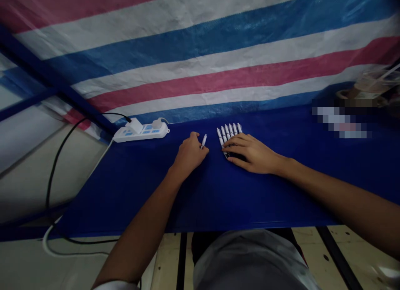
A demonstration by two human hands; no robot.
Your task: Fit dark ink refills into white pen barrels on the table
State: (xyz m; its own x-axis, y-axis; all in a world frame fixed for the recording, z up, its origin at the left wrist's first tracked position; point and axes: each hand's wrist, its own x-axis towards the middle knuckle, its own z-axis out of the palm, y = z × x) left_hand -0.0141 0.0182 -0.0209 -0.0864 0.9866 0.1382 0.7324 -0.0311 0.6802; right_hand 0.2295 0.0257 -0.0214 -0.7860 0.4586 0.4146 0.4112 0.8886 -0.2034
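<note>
On the blue table (200, 190), several white pens (220, 134) with dark parts lie side by side in a row. Over the near part of that row rests my right hand (250, 153), palm down with its fingers stretched out across the pens, hiding much of them. A single white pen (203, 140) is pinched between the thumb and fingers of my left hand (190, 152), a little to the left of the row. Its lower end is covered by the hand.
A white power strip (142, 132) with plugs in it stands at the table's back left, its cables hanging over the left side. Behind the table hangs a striped plastic sheet (200, 81). At the back right are a plastic cup (368, 88) and a blurred patch.
</note>
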